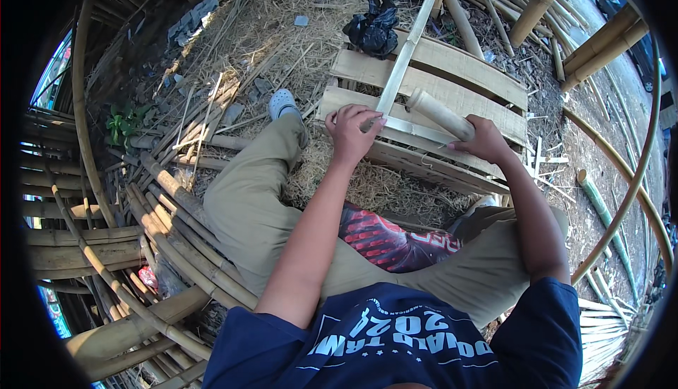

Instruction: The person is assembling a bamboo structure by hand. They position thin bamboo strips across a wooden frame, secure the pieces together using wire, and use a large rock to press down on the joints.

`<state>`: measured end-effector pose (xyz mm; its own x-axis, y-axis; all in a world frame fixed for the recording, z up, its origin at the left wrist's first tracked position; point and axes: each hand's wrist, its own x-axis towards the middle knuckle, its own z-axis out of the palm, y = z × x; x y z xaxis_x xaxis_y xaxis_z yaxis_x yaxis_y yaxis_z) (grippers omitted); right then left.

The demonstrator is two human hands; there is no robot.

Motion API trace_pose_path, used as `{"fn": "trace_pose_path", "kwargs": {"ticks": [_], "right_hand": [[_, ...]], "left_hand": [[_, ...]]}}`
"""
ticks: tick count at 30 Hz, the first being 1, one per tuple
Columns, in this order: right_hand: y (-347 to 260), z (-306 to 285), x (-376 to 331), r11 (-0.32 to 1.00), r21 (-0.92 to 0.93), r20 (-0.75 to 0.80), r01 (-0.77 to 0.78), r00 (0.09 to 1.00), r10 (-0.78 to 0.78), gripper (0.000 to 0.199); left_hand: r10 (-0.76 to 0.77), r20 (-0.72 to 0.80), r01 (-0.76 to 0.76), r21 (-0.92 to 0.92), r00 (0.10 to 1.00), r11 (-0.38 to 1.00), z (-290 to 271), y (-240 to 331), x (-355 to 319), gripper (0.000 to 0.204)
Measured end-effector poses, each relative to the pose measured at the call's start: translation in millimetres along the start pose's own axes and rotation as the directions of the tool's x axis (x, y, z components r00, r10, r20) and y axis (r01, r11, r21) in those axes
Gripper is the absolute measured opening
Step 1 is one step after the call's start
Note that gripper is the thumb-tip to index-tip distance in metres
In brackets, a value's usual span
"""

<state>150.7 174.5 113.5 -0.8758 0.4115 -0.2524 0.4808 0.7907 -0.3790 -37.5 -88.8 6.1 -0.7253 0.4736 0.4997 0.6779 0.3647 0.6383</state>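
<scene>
On a low wooden slat table [487, 96] lies a long pale bamboo strip [404, 64], slanting from the far edge toward me. A second bamboo strip [418, 132] runs crosswise and meets it near my left hand [349, 129]. Thumb and fingers of that hand pinch the strips where they meet; exactly how they grip is partly hidden. My right hand [484, 139] is closed round the near end of a short, thick bamboo piece [441, 113]. The thumb of my right hand lies by the right end of the crosswise strip.
A black plastic bag [374, 25] sits at the table's far left corner. Bamboo poles [185, 223] lie stacked to my left, and upright bamboo posts [540, 4] stand at the far right. A green pole [607, 223] lies at right. Straw and shavings [261, 57] cover the ground.
</scene>
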Motion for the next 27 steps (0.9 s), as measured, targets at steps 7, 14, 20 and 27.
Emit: {"fn": "trace_pose_path", "kwargs": {"ticks": [7, 14, 20, 27], "right_hand": [[-28, -4, -3, 0.964, 0.241, 0.069, -0.114, 0.993, 0.101, 0.069], [-40, 8, 2, 0.989, 0.127, 0.002, -0.070, 0.998, 0.070, 0.062], [-24, 62, 15, 0.997, -0.058, -0.224, 0.053, 0.973, -0.065, 0.053], [-28, 74, 14, 0.990, -0.050, -0.356, 0.132, 0.924, -0.141, 0.051]], "left_hand": [[0.050, 0.085, -0.056, 0.066, 0.995, 0.996, -10, -5, 9, 0.025], [0.150, 0.176, -0.164, 0.068, 0.973, 0.984, -20, -11, 27, 0.030], [0.171, 0.186, -0.178, 0.024, 0.968, 0.984, -16, -12, 29, 0.029], [0.175, 0.162, -0.173, -0.025, 0.971, 0.985, -19, -14, 29, 0.030]]}}
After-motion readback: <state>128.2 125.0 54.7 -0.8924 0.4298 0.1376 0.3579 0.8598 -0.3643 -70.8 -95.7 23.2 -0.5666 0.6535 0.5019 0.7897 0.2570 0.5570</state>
